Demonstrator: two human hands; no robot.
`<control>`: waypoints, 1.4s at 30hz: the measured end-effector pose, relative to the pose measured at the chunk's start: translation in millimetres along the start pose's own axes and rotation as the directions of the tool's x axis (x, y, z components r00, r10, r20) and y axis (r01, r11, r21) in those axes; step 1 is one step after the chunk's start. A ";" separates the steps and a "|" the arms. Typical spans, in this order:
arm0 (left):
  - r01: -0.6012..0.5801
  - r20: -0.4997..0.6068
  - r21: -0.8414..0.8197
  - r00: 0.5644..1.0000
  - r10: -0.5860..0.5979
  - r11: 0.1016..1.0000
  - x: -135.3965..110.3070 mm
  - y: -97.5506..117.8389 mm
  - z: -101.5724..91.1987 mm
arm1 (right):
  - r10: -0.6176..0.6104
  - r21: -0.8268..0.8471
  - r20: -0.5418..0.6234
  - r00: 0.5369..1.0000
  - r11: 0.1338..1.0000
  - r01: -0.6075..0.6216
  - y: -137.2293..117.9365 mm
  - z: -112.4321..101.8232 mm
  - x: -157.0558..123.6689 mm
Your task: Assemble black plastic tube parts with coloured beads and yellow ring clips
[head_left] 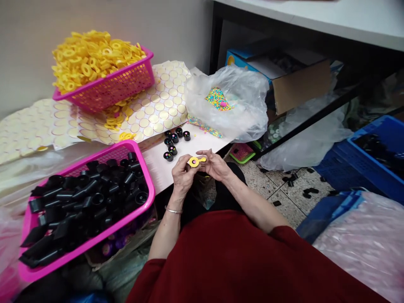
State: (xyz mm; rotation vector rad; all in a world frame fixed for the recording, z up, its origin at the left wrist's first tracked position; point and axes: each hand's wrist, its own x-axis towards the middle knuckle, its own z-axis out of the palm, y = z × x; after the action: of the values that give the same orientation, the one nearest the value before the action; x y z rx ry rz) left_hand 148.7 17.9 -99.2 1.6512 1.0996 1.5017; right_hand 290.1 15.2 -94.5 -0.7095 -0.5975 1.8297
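Note:
A small yellow ring-shaped piece (pixel 195 161) with a short tab is held between both hands at the table's front edge. My left hand (pixel 183 173) is closed around its left side, and my right hand (pixel 215 164) pinches the tab on the right. Just beyond them, several small black caps (pixel 173 142) with coloured beads inside stand on the white table (pixel 164 168). A pink basket (pixel 143 172) of black plastic tubes sits to the left of my hands.
A second pink basket (pixel 107 90) heaped with yellow rings sits at the back left on sheets of round stickers (pixel 158 107). A clear bag (pixel 233 105) holds coloured beads. A cardboard box (pixel 284 80), blue crate (pixel 372 155) and plastic bags crowd the floor to the right.

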 end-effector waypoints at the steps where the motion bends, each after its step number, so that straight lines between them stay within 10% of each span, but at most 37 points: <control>1: -0.016 0.014 0.015 1.000 0.016 1.000 -0.3 0.5 -0.4 | 0.019 0.031 0.021 1.000 0.999 -0.020 0.3 -2.8 -2.1; 9: -0.236 0.175 0.167 0.962 0.207 0.957 -2.5 7.9 1.0 | 0.049 0.006 0.129 0.991 0.999 -0.050 -1.7 -20.9 -6.2; 18: -0.196 0.163 0.127 0.971 0.174 0.972 0.8 13.1 -0.1 | 0.066 0.061 0.208 0.976 0.995 -0.081 6.8 -31.3 -8.5; 27: -0.282 0.374 0.263 0.911 0.172 0.923 -13.9 9.3 4.2 | 0.151 -0.121 0.175 0.973 0.984 -0.131 -8.8 -30.8 -6.9; 42: -0.379 0.397 0.242 0.879 0.265 0.893 -20.3 2.3 7.4 | 0.057 -0.236 0.046 0.997 0.971 -0.045 0.7 -22.5 -5.3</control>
State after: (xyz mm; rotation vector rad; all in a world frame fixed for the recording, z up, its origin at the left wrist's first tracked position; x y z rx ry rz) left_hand 156.5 -0.8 -107.3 2.3231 0.9212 1.1862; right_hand 307.1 11.6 -109.7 -0.8420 -0.8475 1.8478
